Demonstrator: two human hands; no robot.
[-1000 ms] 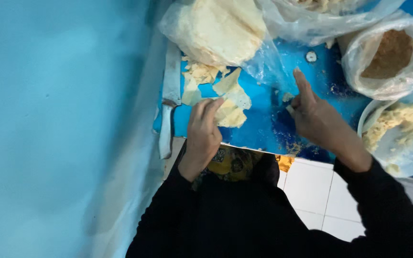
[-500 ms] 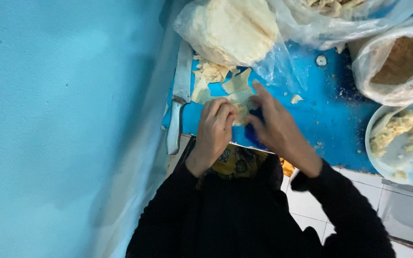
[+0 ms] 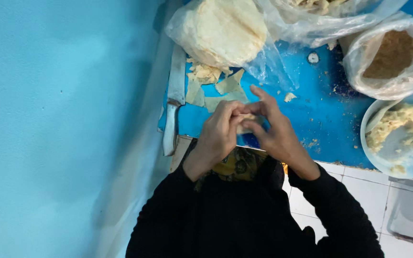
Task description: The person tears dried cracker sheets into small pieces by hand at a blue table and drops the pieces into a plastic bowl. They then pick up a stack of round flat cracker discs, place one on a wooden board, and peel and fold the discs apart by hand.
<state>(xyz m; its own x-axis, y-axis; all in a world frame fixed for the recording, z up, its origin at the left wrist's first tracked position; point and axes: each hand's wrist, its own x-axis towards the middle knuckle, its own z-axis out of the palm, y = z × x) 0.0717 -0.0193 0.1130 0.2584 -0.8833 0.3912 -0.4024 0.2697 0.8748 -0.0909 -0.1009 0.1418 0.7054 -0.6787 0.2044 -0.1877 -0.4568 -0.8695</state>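
Grip: both hands, left hand (image 3: 218, 136), right hand (image 3: 276, 134), pinch dough piece (image 3: 245, 122) near table edge (image 3: 273, 154)

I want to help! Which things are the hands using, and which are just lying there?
Being used: left hand and right hand pinching a pale dough piece.

Just lying there: knife, dough scraps, bagged flatbreads, bowl.

pale dough piece (image 3: 245, 123) mostly hidden inside both hands' grip, white plate (image 3: 383, 160) cut off at right edge
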